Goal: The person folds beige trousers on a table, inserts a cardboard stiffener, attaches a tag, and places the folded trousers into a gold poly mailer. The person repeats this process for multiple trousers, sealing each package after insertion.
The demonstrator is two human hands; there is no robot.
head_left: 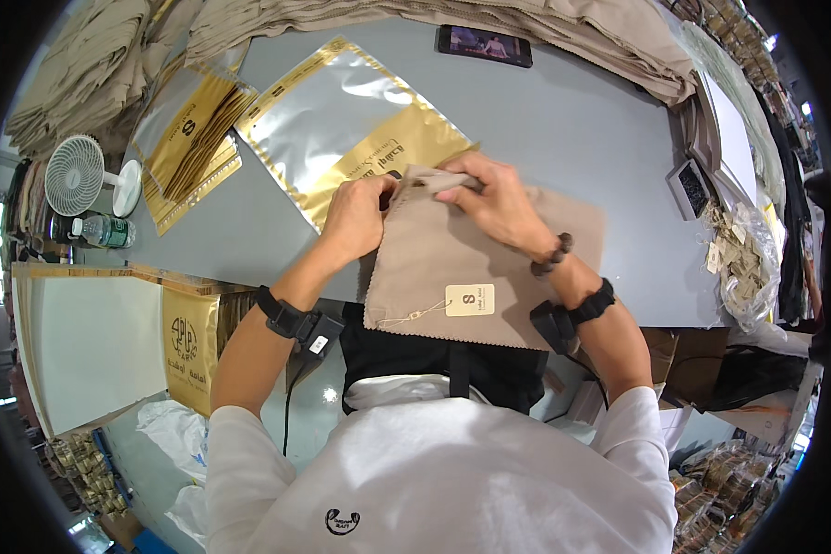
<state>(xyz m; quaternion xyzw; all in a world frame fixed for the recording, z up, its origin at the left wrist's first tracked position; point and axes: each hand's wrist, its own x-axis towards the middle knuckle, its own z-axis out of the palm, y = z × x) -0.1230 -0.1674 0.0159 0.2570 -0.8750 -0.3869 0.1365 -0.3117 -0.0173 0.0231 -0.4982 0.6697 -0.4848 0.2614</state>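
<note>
A folded beige cloth (pixel 489 254) hangs over the near table edge in front of me. Its pale hang tag (pixel 470 301) lies on the lower front, tied with a thin string. My right hand (pixel 500 205) is closed on the cloth's folded top edge, thumb toward me. At the cloth's upper left corner, my left hand (pixel 361 214) is closed, its fingertips partly hidden behind the fabric. Just beyond both hands a gold and clear plastic bag (pixel 337 106) lies flat on the table, its near corner under the cloth.
Gold packaging bags (pixel 189 138) are stacked at the left, near a small white fan (pixel 76 175) and a water bottle (pixel 104 231). A phone (pixel 485 45) lies at the back, before piled beige cloth (pixel 415 14). At right sit a small dark box (pixel 688 189) and bagged tags (pixel 743 258).
</note>
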